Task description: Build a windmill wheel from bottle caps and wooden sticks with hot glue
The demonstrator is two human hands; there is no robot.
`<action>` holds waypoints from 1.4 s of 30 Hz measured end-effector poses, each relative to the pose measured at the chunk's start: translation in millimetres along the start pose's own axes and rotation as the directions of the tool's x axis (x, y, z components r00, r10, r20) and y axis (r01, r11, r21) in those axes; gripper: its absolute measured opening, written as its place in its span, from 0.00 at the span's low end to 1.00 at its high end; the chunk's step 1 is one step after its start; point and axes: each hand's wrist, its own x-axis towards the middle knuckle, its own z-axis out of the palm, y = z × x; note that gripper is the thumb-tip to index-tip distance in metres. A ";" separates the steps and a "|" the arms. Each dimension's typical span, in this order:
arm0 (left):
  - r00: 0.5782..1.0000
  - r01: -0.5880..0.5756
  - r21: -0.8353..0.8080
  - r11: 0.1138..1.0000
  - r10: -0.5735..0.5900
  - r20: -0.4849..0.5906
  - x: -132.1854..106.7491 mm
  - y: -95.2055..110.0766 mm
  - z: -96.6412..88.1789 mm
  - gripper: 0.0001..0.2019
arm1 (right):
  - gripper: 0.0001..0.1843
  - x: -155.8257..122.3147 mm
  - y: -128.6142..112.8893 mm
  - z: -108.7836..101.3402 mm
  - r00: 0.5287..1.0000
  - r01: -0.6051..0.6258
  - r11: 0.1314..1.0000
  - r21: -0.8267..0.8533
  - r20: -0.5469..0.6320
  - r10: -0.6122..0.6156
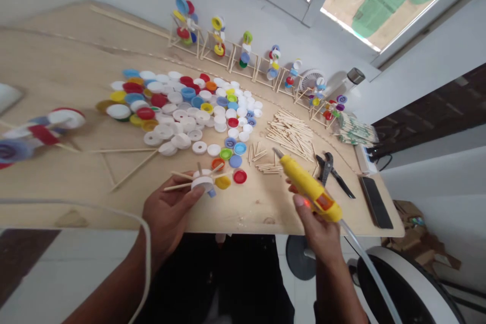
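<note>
My left hand (169,207) pinches a white bottle-cap hub (202,182) with several wooden sticks poking out around it. A yellow cap (223,182) sits at the end of a stick on its right, and a small blue piece shows below. In my right hand (319,228) is a yellow glue gun (309,182), its nozzle pointing up and left over the table, apart from the hub. A red glow shows near my right thumb. Close to the hub lie a red cap (240,176) and an orange cap (217,163).
Loose bottle caps (182,106) spread across the table, with cut sticks (290,134) to their right. Pliers (328,169) and a phone (375,202) lie at right. Small cap wheels on stick frames (218,40) line the wall. A white cable (146,253) crosses my left forearm.
</note>
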 end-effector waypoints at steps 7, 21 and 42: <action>1.000 0.013 -0.008 1.000 -0.013 -0.021 2.9 -1.2 -1.7 0.20 | 0.11 22.1 39.4 -51.8 0.941 0.073 0.917 -0.391 -0.278 -0.193; 0.998 -0.055 0.102 0.993 0.056 -0.006 6.5 -8.9 -9.1 0.16 | 0.15 41.4 150.2 -110.4 0.945 0.172 0.441 -0.881 0.022 -0.326; 0.999 0.003 0.008 1.000 -0.002 -0.035 5.7 1.8 1.3 0.16 | 0.14 15.0 47.2 -11.9 0.965 0.262 0.880 -0.395 0.096 -0.244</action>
